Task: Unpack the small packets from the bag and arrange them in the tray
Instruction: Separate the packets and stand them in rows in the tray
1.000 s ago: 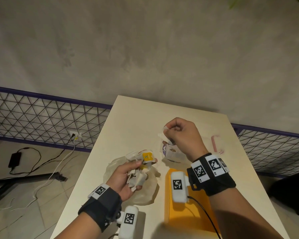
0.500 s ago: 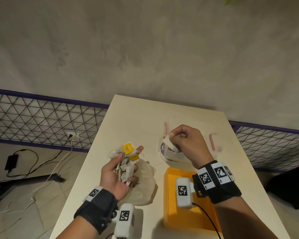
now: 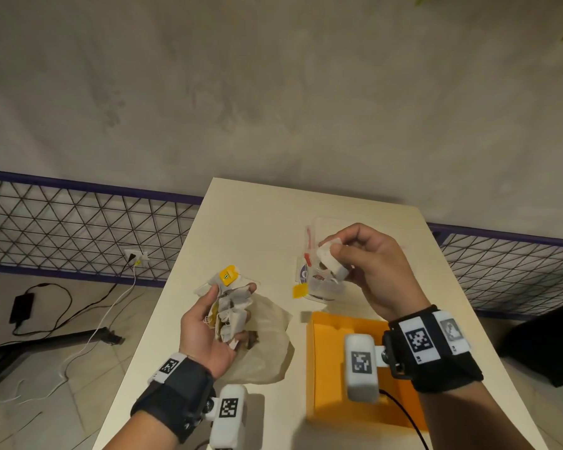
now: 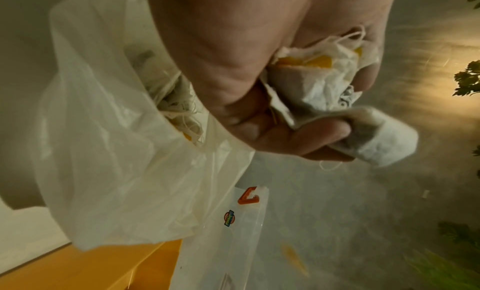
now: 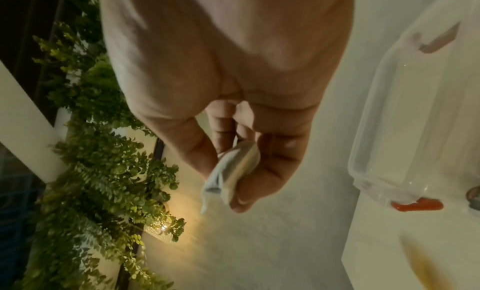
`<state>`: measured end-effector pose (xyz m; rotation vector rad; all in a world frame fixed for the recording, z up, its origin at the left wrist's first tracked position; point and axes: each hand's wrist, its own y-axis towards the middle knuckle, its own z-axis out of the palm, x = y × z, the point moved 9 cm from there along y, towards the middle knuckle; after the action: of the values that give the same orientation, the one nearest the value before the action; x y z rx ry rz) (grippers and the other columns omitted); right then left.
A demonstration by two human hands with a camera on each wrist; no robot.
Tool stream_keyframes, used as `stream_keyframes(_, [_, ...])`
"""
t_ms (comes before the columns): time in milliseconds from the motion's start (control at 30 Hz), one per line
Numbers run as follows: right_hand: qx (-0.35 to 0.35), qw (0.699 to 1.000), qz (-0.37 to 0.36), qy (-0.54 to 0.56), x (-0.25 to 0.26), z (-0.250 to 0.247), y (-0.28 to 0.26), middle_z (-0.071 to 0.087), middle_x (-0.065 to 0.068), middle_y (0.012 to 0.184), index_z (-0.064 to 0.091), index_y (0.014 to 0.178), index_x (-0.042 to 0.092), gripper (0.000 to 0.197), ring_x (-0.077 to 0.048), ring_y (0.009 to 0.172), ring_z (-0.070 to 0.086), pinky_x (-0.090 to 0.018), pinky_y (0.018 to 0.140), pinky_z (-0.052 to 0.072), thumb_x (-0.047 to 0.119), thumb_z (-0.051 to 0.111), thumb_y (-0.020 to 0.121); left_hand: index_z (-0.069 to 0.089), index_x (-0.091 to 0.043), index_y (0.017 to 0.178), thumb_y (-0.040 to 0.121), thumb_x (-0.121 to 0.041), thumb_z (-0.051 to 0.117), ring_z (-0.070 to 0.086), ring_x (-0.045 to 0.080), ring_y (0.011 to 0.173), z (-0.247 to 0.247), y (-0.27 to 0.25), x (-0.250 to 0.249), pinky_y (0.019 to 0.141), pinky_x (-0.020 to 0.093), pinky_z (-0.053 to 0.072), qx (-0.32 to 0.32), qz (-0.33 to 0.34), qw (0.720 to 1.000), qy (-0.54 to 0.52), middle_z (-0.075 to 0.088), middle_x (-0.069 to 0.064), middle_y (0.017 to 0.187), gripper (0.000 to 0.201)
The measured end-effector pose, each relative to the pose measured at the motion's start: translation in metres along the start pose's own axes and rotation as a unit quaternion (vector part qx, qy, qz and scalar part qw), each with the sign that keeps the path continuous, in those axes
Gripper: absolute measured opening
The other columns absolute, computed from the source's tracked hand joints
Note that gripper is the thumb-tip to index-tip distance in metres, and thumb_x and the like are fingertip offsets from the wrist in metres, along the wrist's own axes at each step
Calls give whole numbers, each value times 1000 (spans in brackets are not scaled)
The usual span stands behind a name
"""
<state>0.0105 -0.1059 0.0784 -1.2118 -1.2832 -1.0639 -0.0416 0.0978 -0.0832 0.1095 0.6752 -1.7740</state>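
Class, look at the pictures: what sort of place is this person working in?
Probably a patio or semi-outdoor spot, not a kitchen: a rough concrete wall, a wire mesh fence beside the table, and hanging green plants.

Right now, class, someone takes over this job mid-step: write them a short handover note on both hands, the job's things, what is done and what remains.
Left hand: grips a bunch of packets, palm up, over the thin plastic bag.
Right hand: pinches a single packet, its yellow tag dangling, above the clear container.
Orange tray: on the table, near the right wrist; no packets visible inside.
Done: a handful is out of the bag.
Left: more packets show inside the bag; all packets still need arranging in the tray.
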Motion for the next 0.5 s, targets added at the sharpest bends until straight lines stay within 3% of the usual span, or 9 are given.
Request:
stream_keyframes(100, [-14,1000,-18,-16,7,-6,-3,63,-20,97,67,86,11,16,-36,81,60,-48,72,52,-3,62,89,75,-16,103,87,-40,54,64,17,59,-8,2,0,41,17,37,-13,6,1000,1,69,10,118,36])
stream_keyframes(200, [2,996,-23,-87,5,-1,-8,61,-22,106,73,91,19,24,-41,89,65,-51,76,57,-2,62,89,76,-11,99,89,-32,53,63,18,56,-6,2,6,38,19,39,-14,-5,1000,14,70,12,111,32])
stream_keyframes(267, [14,993,-19,-115,2,3,-13,61,-19,105,75,94,19,26,-32,87,69,-43,73,59,-2,61,90,69,-7,107,90,-23,52,64,20,52,2,-1,12,36,20,41,2,-19,1000,20,68,14,101,29])
stream_keyframes(367, [15,993,-8,-117,-1,4,-18,63,-9,92,74,95,11,20,-15,69,70,-22,60,56,-3,60,91,63,-3,106,89,-13,48,65,22,50,15,-7,25,36,24,46,49,-51,996,54,69,16,84,25])
stream_keyframes(433, [20,992,-3,-126,-2,6,-20,64,-4,89,73,94,5,15,-8,60,66,-16,56,51,-3,60,91,63,-2,117,84,-6,52,69,26,60,22,-10,32,44,27,52,81,-58,991,88,70,20,89,35])
stream_keyframes(500, [35,991,4,-131,-4,9,-22,66,-9,95,70,95,0,12,-7,57,67,-16,54,50,-5,60,91,58,-6,132,76,1,60,71,30,76,28,-12,38,53,29,55,118,-59,985,108,66,26,105,56])
